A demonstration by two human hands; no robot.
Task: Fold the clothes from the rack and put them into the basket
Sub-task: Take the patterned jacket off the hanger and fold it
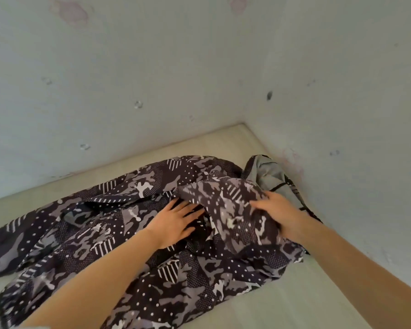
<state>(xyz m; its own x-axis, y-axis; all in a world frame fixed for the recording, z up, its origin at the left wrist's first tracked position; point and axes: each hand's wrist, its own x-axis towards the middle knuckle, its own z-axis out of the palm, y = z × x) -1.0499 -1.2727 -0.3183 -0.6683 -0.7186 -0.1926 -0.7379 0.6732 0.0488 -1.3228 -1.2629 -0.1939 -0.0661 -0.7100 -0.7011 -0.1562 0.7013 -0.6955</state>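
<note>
We see a dark camouflage-print garment with white dots and stripes (133,233) spread across a pale mattress-like surface (306,300) in the corner where two pale blue-green walls (152,67) meet. Our left hand (173,224) lies flat on the middle of the cloth, its fingers (190,210) straight and slightly apart, pressing the fabric down. Our right hand (279,214) is just beside it on the right, its fingers (259,205) curled round a raised fold of the same garment, lifting it over the left hand's fingertips. The grey lining (268,174) of the garment shows bunched in the corner, behind the right hand.
</note>
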